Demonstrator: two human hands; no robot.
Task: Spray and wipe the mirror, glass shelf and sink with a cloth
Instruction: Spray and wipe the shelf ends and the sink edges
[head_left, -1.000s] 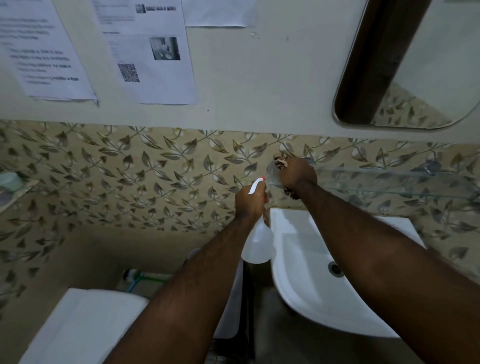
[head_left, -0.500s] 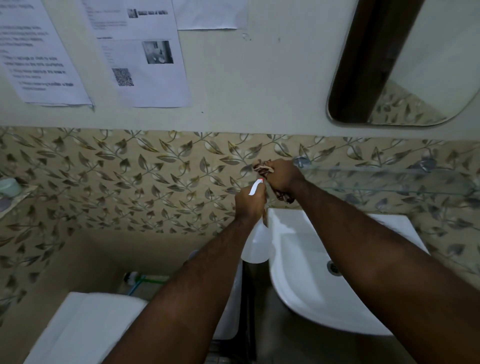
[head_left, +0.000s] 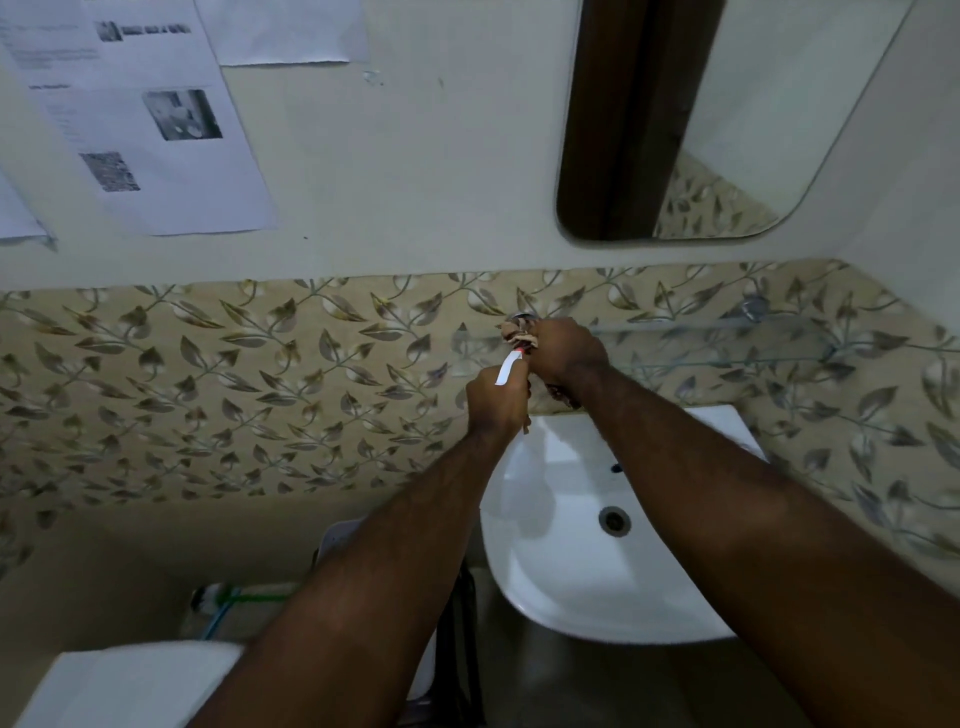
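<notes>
Right hand (head_left: 563, 351) closed on bunched cloth (head_left: 519, 332) at glass shelf (head_left: 727, 343) left end; left hand (head_left: 496, 402) gripping spray bottle (head_left: 508, 367); wipe best pressed flat along edge.

Sink (head_left: 582, 571): glossy white ceramic. Glass shelf (head_left: 727, 343): clear, smooth. Mirror (head_left: 727, 130): reflective glass. Wall notices (head_left: 156, 130): matt paper.

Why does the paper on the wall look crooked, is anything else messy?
The printed sheets hang tilted, partly from the camera's angle. Nothing looks spilled or broken: the sink looks clean, and the mirror is whole.
</notes>
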